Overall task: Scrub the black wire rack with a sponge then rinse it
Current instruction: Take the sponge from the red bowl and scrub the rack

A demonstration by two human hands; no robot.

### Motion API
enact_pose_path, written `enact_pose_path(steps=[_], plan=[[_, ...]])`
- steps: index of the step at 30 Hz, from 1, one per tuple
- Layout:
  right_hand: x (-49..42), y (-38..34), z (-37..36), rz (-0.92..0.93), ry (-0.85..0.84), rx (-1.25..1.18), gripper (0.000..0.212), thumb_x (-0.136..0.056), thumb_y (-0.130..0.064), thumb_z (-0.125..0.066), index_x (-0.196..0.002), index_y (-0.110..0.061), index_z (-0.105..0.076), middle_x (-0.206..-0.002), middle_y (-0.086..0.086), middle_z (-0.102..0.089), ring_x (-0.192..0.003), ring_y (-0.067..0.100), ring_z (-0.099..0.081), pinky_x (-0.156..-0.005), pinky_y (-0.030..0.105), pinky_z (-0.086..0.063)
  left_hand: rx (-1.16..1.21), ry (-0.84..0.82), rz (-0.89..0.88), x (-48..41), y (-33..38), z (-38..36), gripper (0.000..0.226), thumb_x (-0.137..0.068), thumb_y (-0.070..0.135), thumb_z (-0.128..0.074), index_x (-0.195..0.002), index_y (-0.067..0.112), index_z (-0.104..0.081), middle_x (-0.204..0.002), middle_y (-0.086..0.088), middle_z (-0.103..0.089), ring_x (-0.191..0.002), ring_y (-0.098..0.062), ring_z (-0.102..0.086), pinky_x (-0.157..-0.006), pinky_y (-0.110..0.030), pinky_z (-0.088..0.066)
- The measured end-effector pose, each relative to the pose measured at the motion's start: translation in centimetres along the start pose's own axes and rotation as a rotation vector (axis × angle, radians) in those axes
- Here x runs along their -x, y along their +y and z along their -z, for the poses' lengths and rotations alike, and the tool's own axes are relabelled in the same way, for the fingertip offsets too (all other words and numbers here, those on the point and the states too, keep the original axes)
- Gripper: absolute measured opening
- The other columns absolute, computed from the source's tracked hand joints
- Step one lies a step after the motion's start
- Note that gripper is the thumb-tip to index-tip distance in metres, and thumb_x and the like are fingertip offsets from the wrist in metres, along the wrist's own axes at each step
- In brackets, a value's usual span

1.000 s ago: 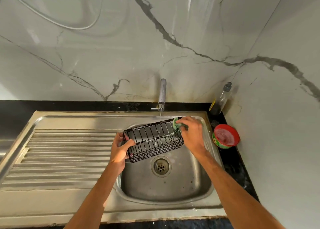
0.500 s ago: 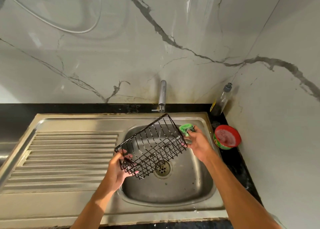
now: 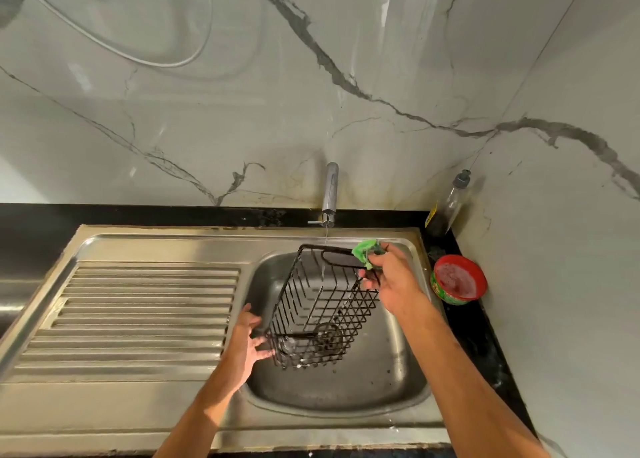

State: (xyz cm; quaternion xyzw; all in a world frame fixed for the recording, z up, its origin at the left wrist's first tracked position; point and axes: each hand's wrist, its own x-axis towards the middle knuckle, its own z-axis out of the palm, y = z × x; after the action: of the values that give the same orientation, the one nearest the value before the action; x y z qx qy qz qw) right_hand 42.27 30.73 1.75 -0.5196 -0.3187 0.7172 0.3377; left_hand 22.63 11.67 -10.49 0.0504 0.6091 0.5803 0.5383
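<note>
The black wire rack (image 3: 320,310) hangs tilted over the steel sink basin (image 3: 391,364), its far end up under a thin stream of water from the tap (image 3: 329,194). My right hand (image 3: 393,279) grips the rack's upper right edge and also holds the green sponge (image 3: 365,249) against it. My left hand (image 3: 247,348) is by the rack's lower left corner with fingers spread, their tips touching the wire.
A ribbed steel drainboard (image 3: 138,315) lies left of the basin. A red and green tub of soap paste (image 3: 457,279) sits on the black counter at the right, with a clear bottle (image 3: 448,208) behind it in the corner.
The rack has swung round so its long side points away from me, under the water. My left hand has let go of its grip and spread open. My right hand took the upper edge.
</note>
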Motion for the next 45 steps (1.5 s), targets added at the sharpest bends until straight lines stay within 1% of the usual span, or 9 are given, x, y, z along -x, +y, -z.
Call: enact_pose_path(steps=[2, 6, 14, 19, 25, 32, 36, 41, 45], plan=[[0.6, 0.1, -0.6, 0.041, -0.010, 0.090, 0.023, -0.096, 0.007, -0.042, -0.102, -0.011, -0.057, -0.103, 0.019, -0.062, -0.056, 0.021, -0.054, -0.039, 0.025, -0.033, -0.073, 0.044, -0.097, 0.3, 1.2, -1.1, 0.090, -0.065, 0.046, -0.070, -0.148, 0.034, -0.038, -0.159, -0.004, -0.036, -0.145, -0.032, -0.035, -0.115, -0.056, -0.030], [1.2, 0.9, -1.2, 0.109, 0.000, 0.202, 0.022, -0.098, 0.003, -0.045, -0.106, -0.013, -0.057, -0.109, 0.018, -0.062, -0.062, 0.020, -0.056, -0.044, 0.024, -0.037, -0.475, -0.197, -0.352, 1.2, 3.6, -4.7, 0.128, -0.048, 0.064, -0.092, -0.156, 0.040, -0.027, -0.160, 0.017, -0.028, -0.146, -0.007, -0.027, -0.118, -0.036, -0.026], [1.7, 0.7, -1.4, 0.176, -0.095, 0.218, 0.024, -0.098, 0.005, -0.045, -0.109, -0.012, -0.057, -0.115, 0.016, -0.061, -0.067, 0.024, -0.060, -0.052, 0.031, -0.048, -0.643, -0.102, -0.560, 0.6, 5.0, -8.8, 0.115, -0.049, 0.015, -0.101, -0.143, 0.032, -0.037, -0.124, 0.022, -0.054, -0.112, 0.017, -0.051, -0.097, -0.005, -0.037], [1.6, 1.0, -0.1, 0.267, -0.107, 0.312, 0.022, -0.097, 0.005, -0.048, -0.105, -0.014, -0.059, -0.113, 0.009, -0.066, -0.093, 0.030, -0.071, -0.077, 0.047, -0.061, -0.715, -0.029, -0.582, 0.0, 4.5, -8.2, 0.107, -0.042, 0.025, -0.103, -0.132, 0.030, -0.044, -0.121, 0.018, -0.059, -0.115, -0.003, -0.058, -0.107, -0.029, -0.046], [0.2, 1.8, 0.6, 0.783, 0.267, 0.849, 0.028, -0.084, -0.002, -0.072, -0.103, -0.022, -0.070, -0.100, -0.009, -0.069, -0.093, 0.008, -0.065, -0.083, 0.035, -0.058, -0.821, -0.027, -0.668, 0.4, 4.3, -8.5, 0.108, -0.046, 0.028, -0.102, -0.138, 0.023, -0.043, -0.127, 0.010, -0.054, -0.116, -0.007, -0.053, -0.106, -0.023, -0.040], [1.5, 4.8, -3.8, 1.159, -0.084, 1.155, 0.048, -0.076, 0.022, -0.062, -0.107, -0.012, -0.075, -0.106, 0.002, -0.068, -0.100, 0.016, -0.058, -0.087, 0.024, -0.054, -0.848, -0.027, -0.704, 0.4, 4.5, -9.5, 0.105, -0.048, 0.031, -0.100, -0.135, 0.018, -0.045, -0.123, 0.015, -0.054, -0.112, -0.004, -0.053, -0.093, 0.001, -0.032], [0.4, 4.0, -2.5, 1.099, 0.096, 1.141, 0.049, -0.073, 0.023, -0.061, -0.107, -0.010, -0.074, -0.104, 0.005, -0.068, -0.099, 0.019, -0.058, -0.084, 0.033, -0.057, -0.830, 0.001, -0.706, 0.6, 4.8, -9.4, 0.104, -0.047, 0.029, -0.101, -0.134, 0.020, -0.045, -0.121, 0.016, -0.053, -0.108, 0.001, -0.051, -0.093, -0.004, -0.035], [3.1, 6.6, -5.3, 1.185, -0.292, 1.317, 0.043, -0.072, 0.014, -0.065, -0.107, -0.009, -0.073, -0.108, 0.007, -0.066, -0.101, 0.023, -0.056, -0.082, 0.036, -0.056, -0.774, 0.043, -0.738, 0.2, 4.9, -9.1, 0.085, -0.056, 0.011, -0.096, -0.127, 0.016, -0.051, -0.115, 0.008, -0.062, -0.105, -0.006, -0.060, -0.095, -0.020, -0.050], [0.7, 3.8, -2.1, 1.123, 0.121, 1.185, 0.045, -0.069, 0.020, -0.068, -0.102, -0.011, -0.075, -0.102, 0.005, -0.068, -0.098, 0.020, -0.059, -0.081, 0.022, -0.054, -0.816, -0.008, -0.697, 0.4, 5.2, -8.8, 0.107, -0.047, 0.024, -0.102, -0.138, 0.016, -0.045, -0.126, 0.013, -0.051, -0.113, -0.003, -0.049, -0.094, 0.000, -0.030]])
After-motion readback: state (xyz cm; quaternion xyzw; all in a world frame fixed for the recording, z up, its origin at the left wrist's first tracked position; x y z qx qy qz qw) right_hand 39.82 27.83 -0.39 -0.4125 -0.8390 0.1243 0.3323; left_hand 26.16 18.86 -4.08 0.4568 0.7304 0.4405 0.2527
